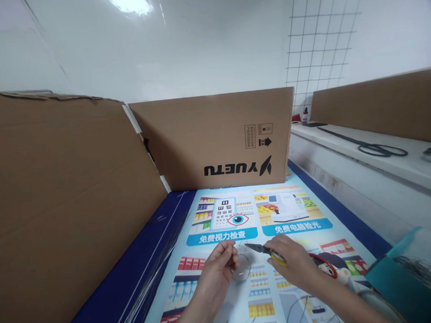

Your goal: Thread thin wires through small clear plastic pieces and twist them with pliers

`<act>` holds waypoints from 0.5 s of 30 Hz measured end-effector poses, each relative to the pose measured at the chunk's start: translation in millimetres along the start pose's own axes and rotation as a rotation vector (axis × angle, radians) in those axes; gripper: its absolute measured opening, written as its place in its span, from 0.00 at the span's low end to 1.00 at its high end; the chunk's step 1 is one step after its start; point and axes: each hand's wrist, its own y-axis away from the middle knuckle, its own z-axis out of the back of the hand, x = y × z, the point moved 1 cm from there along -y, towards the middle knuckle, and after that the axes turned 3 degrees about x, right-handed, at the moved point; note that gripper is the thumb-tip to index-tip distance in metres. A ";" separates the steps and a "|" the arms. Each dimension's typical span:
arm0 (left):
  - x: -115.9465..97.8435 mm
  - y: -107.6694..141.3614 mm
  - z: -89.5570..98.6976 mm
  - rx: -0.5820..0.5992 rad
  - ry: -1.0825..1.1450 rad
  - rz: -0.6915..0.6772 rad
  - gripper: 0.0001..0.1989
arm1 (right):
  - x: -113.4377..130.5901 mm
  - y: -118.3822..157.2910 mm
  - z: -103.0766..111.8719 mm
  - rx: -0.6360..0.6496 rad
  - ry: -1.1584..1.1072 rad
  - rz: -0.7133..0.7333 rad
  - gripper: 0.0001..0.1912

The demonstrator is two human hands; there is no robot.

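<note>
My left hand [219, 267] is closed in a pinch on a thin wire [248, 270], which curves in a loop to the right of the fingers. In my right hand [293, 259] is a pair of pliers [259, 249] with dark pointed jaws and yellow handles. The jaws point left toward my left fingertips, with a small gap between. Whether the jaw tips touch the wire I cannot tell. Both hands are above a printed poster [254, 241] with pictures and Chinese text.
Cardboard panels [214, 132] stand at the back and left. Thin straight wires [149, 280] lie along the left. Large black scissors [375, 148] rest on the white ledge [414, 163]. A teal box [398, 277] at right holds dark wire pieces [425, 271].
</note>
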 end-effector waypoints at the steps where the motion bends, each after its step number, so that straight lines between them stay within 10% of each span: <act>1: 0.4 0.0 0.1 0.003 -0.004 0.001 0.10 | 0.2 0.0 0.3 -0.002 -0.013 -0.009 0.15; 15: 1.8 1.2 0.9 0.066 -0.120 0.068 0.09 | -2.8 1.0 -2.0 -0.022 -0.066 -0.091 0.16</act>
